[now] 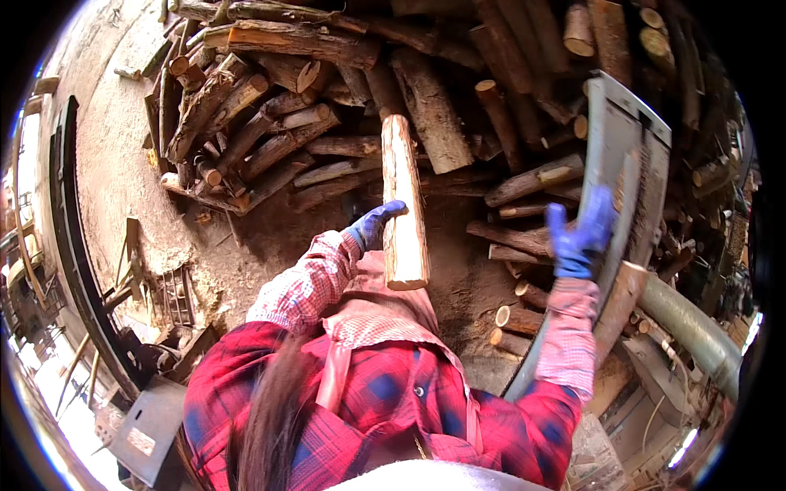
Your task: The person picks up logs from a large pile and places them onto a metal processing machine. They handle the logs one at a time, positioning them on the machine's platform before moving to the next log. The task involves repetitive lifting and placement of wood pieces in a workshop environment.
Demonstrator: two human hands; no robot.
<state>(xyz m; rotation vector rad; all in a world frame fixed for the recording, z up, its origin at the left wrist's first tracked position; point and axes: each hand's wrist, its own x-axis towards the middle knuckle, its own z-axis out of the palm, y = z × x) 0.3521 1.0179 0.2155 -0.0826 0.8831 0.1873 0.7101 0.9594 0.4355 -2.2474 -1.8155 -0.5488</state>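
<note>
My left hand, in a blue glove, grips a long pale split log from its left side; the log points away from me toward the wood pile. My right hand, also gloved in blue, rests with spread fingers on the edge of a grey metal saw table at the right. A short round log lies by that table just below my right hand. I wear a red plaid shirt and a pink apron.
A big pile of rough logs fills the ground ahead. A grey pipe runs along the lower right. Metal frames and scrap lie on the dirt at the left, and a dark curved rail bends along the far left.
</note>
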